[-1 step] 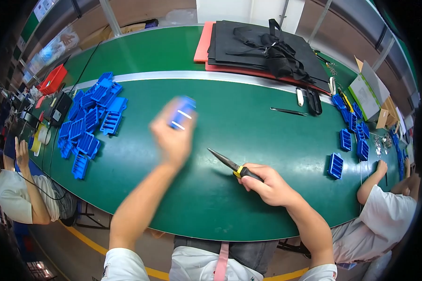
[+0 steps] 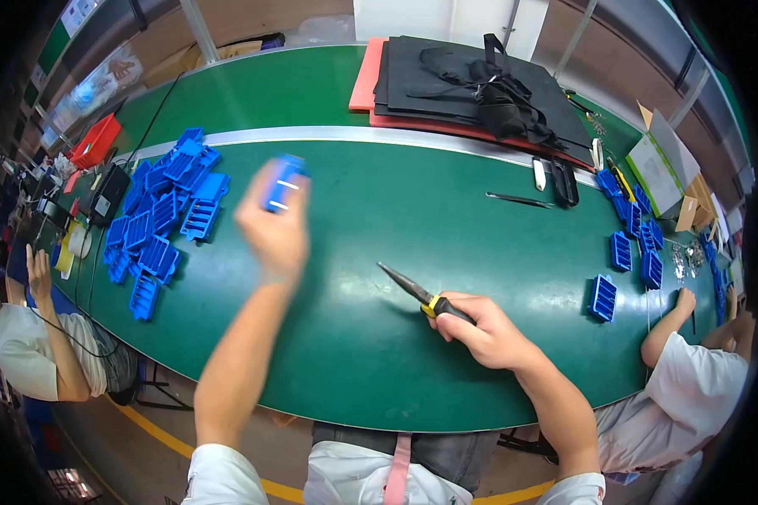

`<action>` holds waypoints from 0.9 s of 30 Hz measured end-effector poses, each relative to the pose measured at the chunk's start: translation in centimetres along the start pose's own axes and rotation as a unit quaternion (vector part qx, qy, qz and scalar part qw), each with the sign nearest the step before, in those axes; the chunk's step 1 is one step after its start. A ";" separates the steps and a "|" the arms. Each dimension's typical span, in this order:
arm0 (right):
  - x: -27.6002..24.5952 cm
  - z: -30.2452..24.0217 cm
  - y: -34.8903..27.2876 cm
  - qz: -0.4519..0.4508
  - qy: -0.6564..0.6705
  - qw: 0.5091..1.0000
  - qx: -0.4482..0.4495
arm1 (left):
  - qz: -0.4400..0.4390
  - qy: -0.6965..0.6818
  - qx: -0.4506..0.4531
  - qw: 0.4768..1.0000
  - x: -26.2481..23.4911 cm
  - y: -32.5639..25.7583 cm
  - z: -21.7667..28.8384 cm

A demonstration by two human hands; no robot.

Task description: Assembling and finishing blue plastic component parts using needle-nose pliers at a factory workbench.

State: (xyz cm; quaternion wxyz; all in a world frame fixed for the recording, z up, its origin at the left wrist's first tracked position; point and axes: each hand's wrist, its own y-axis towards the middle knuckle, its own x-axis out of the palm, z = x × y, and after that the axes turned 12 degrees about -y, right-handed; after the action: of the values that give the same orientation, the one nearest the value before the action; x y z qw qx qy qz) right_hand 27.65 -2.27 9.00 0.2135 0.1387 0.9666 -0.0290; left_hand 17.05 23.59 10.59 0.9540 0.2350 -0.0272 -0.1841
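My left hand [image 2: 271, 234] is closed on a small blue plastic slotted case [image 2: 283, 185] with pale metallic strips across it, held above the table and blurred by motion. To its left lies a heap of similar blue cases [image 2: 156, 215]. My right hand [image 2: 482, 335] grips long-nose pliers [image 2: 408, 284] by their black and yellow handles. The pliers' jaws look closed with nothing visible in them, and their tip points up and left over the green table [image 2: 379, 362].
Tweezers [image 2: 519, 199], a white-handled tool [image 2: 539, 173] and a black tray [image 2: 564, 183] lie at the far right. Beyond are stacked black sheets [image 2: 429, 84]. More blue cases [image 2: 602, 298] sit near a co-worker's arm [image 2: 669, 328]; another person [image 2: 42, 345] is at left.
My left hand has moved left and slightly away from me with the blue case, toward the heap. My right hand and the pliers have barely shifted.
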 end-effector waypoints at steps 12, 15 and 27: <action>-1.7 1.6 1.0 0.257 -0.448 0.856 0.010 | -0.148 0.002 0.229 0.962 -1.3 -0.9 0.1; -2.3 1.1 0.3 0.312 -0.511 0.801 0.007 | -0.175 -0.017 0.203 0.963 -1.2 -1.5 0.7; 8.0 -2.2 -9.0 -0.161 0.433 0.884 0.069 | -0.542 -0.237 0.170 0.788 -3.7 -13.8 8.6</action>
State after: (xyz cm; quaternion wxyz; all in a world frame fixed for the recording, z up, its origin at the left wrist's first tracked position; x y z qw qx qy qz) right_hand 17.31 -8.60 7.62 -0.2439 -0.0061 0.9675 -0.0668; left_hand 7.68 9.79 12.05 0.6060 0.3186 -0.1517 -0.7129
